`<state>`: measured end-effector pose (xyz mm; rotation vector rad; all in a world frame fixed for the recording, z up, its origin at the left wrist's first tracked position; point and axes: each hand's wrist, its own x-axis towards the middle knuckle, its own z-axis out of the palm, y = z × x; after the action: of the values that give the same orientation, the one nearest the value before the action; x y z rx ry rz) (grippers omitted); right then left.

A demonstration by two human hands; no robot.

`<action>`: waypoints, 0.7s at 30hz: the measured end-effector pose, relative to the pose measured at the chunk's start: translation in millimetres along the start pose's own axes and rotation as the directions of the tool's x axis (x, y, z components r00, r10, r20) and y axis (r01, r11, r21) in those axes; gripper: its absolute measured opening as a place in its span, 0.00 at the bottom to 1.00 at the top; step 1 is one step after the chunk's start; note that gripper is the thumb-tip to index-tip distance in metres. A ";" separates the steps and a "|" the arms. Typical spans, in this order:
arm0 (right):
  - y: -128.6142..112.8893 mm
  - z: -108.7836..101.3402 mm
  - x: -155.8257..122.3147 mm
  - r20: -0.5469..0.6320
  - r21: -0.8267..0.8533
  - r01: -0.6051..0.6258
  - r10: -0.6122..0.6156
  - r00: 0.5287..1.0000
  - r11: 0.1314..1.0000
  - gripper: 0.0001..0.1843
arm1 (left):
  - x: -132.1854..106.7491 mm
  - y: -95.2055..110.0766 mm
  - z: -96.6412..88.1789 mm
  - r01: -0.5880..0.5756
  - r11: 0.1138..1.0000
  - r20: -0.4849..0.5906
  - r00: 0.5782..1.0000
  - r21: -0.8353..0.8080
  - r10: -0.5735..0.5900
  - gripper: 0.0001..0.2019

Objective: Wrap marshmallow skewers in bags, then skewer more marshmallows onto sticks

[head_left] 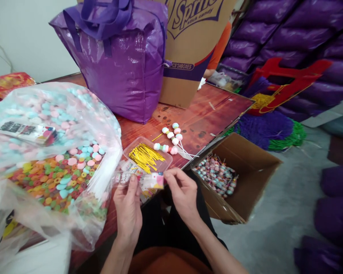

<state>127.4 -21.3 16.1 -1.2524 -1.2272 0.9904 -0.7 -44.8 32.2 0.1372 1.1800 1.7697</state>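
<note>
My left hand point(128, 207) and my right hand point(182, 192) both pinch a small clear printed wrapper point(148, 180) at the table's near edge, left hand at its left end, right hand at its right end. Just behind the wrapper lies a shallow clear tray point(162, 164) of gold twist ties point(145, 156). Beyond the tray, two candy sticks point(170, 139) with pastel marshmallow pieces rest on the brown table point(205, 110).
A big clear plastic bag point(45, 152) of coloured ring candies and pastel pieces fills the left. A purple bag point(122, 57) and a cardboard carton point(188, 42) stand behind. An open cardboard box point(240, 175) of wrapped candy sticks sits on the floor at right.
</note>
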 end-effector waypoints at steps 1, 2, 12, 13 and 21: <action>2.9 -4.7 7.3 -0.047 -0.044 0.031 -0.033 0.998 0.999 0.14 | 3.3 0.5 -0.8 -0.011 1.000 -0.014 1.000 -0.012 0.010 0.18; 6.9 -10.7 16.4 -0.093 -0.110 0.071 -0.081 0.992 0.991 0.14 | 7.4 1.3 -2.1 -0.015 1.000 -0.029 0.999 -0.025 0.015 0.19; 60.4 -47.4 96.1 0.184 -0.871 0.336 -0.398 0.899 0.357 0.12 | 26.1 6.1 -5.6 0.042 0.993 -0.036 0.998 -0.108 -0.046 0.18; 61.4 -47.1 96.7 0.171 -0.876 0.329 -0.411 0.895 0.353 0.12 | 26.4 6.0 -5.1 0.044 0.992 -0.029 0.998 -0.117 -0.047 0.18; 25.2 -52.8 54.7 -0.089 -0.544 0.346 -0.463 0.882 0.764 0.08 | 34.2 3.9 -4.5 0.052 0.988 0.003 0.999 -0.148 -0.053 0.13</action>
<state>188.8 28.1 1.7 -1.3664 -1.5602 0.1866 -23.6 -22.0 19.5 0.0179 1.0393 1.8035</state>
